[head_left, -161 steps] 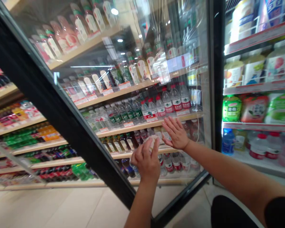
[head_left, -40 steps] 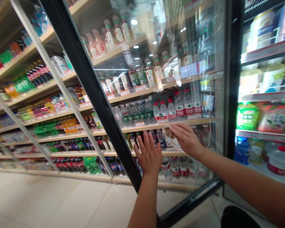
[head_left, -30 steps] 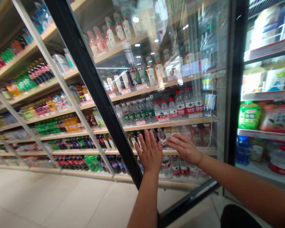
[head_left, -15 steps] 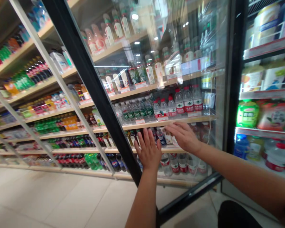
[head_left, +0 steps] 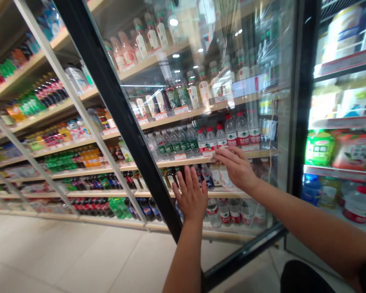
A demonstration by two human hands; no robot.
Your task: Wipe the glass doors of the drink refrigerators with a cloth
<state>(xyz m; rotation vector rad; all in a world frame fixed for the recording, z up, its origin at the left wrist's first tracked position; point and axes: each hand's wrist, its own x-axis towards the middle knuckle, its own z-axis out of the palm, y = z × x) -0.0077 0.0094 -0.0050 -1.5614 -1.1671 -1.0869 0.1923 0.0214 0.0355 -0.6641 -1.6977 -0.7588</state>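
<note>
My left hand point(head_left: 190, 197) lies flat against the glass door point(head_left: 247, 203), fingers spread, near the door's black frame point(head_left: 122, 106). To its right, my right hand point(head_left: 239, 169) is at the same pane with its fingers bent and pressed together. A small pale patch shows by its fingertips, but what they hold, if anything, is hidden. Through the glass, red-capped water bottles point(head_left: 232, 132) and green-labelled bottles point(head_left: 181, 140) stand on a wooden shelf just above the hands.
The door stands open, its lower black bar point(head_left: 244, 252) above the tiled floor point(head_left: 79, 252). On the right is the lit cooler with drink bottles point(head_left: 319, 146) on its racks. Long shelves of drinks point(head_left: 61, 162) run along the left. A dark knee point(head_left: 301, 278) shows below.
My right hand has moved slightly up across the glass. My left hand keeps its place with its fingers spread.
</note>
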